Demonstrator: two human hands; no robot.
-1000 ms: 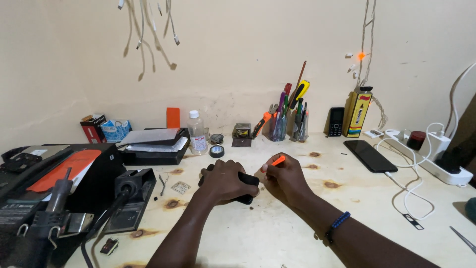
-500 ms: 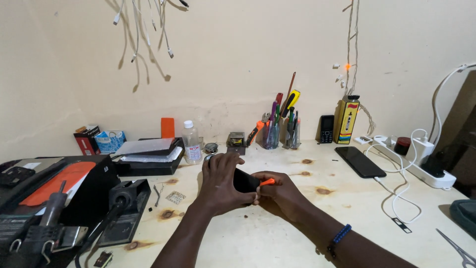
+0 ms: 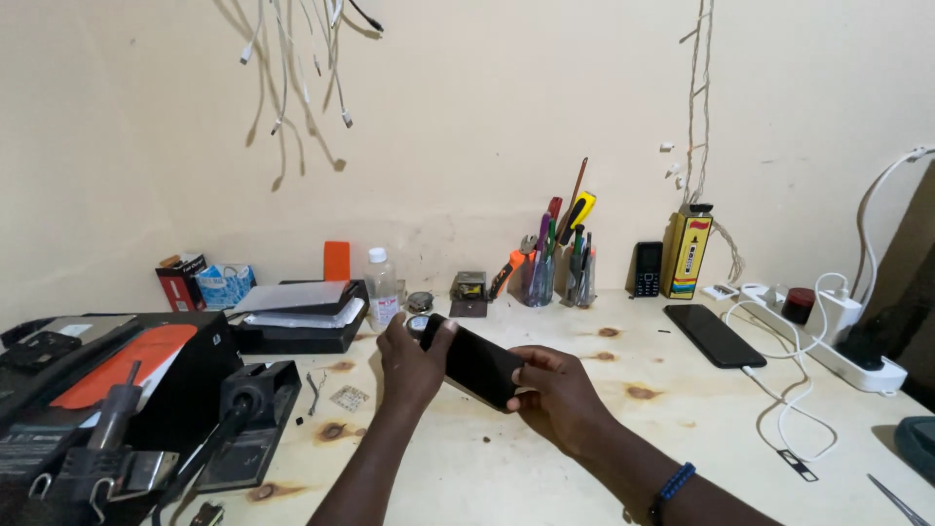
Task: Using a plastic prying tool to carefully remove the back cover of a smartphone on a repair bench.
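Note:
I hold a black smartphone (image 3: 474, 362) tilted above the wooden workbench (image 3: 545, 458), screen side toward me. My left hand (image 3: 409, 362) grips its upper left end, thumb on the front. My right hand (image 3: 553, 394) grips its lower right end, fingers curled around the edge. A blue bead bracelet (image 3: 670, 484) is on my right wrist. No orange tool shows in my hands.
A second black phone (image 3: 714, 334) lies at right on a white cable, by a white power strip (image 3: 828, 341). Tool cups (image 3: 555, 273), a small bottle (image 3: 381, 284), a yellow box (image 3: 688, 253) and a keypad phone (image 3: 648, 269) line the wall. Black equipment (image 3: 107, 399) fills the left side. Cables (image 3: 292, 78) hang overhead.
Both hands have lifted the phone off the bench and tilted it up. The small orange tool seen by my right hand earlier is out of sight. The camera has tilted up slightly.

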